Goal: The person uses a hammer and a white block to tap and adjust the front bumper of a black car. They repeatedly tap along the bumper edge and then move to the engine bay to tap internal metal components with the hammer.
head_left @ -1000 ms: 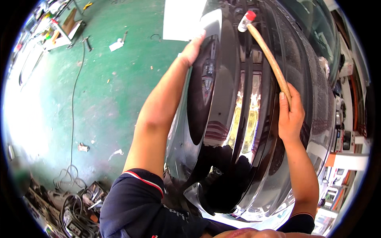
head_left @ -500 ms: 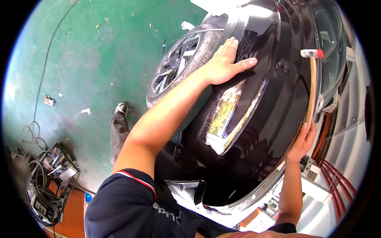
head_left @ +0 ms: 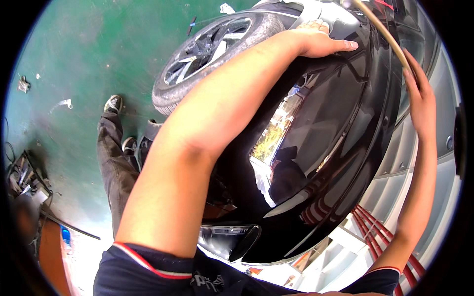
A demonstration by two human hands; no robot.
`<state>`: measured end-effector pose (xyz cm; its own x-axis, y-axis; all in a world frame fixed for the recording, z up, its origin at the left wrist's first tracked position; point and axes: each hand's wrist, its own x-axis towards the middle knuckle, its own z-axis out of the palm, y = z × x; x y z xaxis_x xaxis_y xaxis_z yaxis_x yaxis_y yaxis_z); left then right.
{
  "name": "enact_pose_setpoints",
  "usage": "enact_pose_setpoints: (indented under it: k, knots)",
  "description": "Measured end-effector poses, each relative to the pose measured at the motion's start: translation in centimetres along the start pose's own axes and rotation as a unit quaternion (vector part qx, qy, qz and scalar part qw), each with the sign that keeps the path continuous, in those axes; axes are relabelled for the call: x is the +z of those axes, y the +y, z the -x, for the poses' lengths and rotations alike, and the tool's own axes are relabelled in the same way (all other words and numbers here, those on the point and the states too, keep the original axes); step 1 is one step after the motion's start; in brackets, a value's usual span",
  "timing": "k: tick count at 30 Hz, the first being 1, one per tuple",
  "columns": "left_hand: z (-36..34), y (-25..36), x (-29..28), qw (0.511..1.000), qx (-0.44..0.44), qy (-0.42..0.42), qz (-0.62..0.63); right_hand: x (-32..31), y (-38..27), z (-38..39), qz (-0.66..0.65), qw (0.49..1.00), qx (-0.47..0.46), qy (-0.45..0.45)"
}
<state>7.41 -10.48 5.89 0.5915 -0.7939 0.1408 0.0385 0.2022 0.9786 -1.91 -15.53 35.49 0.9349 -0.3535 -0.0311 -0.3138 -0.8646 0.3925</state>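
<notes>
My left hand (head_left: 321,42) lies flat on the glossy black car panel (head_left: 335,108), near its far end, fingers stretched and thumb spread to the right. My right hand (head_left: 419,96) is closed round the wooden handle of a mallet (head_left: 384,30) at the right side of the panel. The handle runs up and to the left from my hand, over the panel's far right part. The mallet's head is cut off or hard to make out at the top edge. Bright reflections cross the middle of the panel.
A wheel (head_left: 165,96) with a dirty tyre stands left of the panel. A headlight (head_left: 227,241) sits at the near end. On the green floor (head_left: 74,54) are legs with sneakers (head_left: 113,103), litter, and a box of tools and cables (head_left: 29,182) at lower left. Red pipes (head_left: 377,234) run at lower right.
Both hands have moved farther away along the panel, the left one sliding up and right. The mallet has swung up and left, its head leaving the right side. The view has shifted too.
</notes>
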Motion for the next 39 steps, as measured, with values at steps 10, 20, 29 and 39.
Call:
enact_pose_setpoints:
  k: [10,20,29,39]
  knots:
    - [7.7,-2.4,0.0,0.997,0.062,0.025,-0.049,3.2,-3.9,-4.1,0.053,0.988,-0.145,-0.019]
    - [10.3,-3.0,0.1,0.993,0.091,0.065,-0.028,1.8,-2.2,-3.8,0.109,0.975,-0.184,-0.054]
    - [12.2,-3.2,-0.8,0.995,0.091,0.036,-0.035,2.0,-3.1,-2.3,0.067,0.972,-0.225,-0.008]
    - [14.7,-3.4,-0.7,0.994,0.084,0.051,-0.048,1.3,-3.6,-1.7,0.101,0.972,-0.198,-0.07]
